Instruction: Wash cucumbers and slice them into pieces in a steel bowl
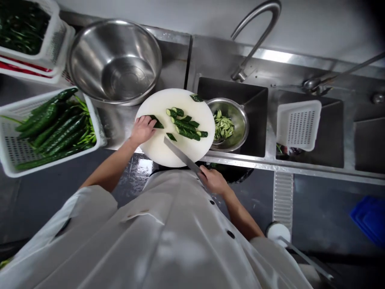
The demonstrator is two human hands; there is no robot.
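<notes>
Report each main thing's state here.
Left hand: touching dark green cucumber piece
Right hand: gripping long grey metal knife
Knife: angled over board
Cut green cucumber pieces: lying on round white cutting board
Round steel bowl: partly filled with pale green slices
Large round steel pot: uncovered
White rectangular plastic basket: loaded with whole dark-green cucumbers
Curved steel faucet: no water visible

Head-worn camera, facing steeply down, above hands (144, 129) (214, 180)
</notes>
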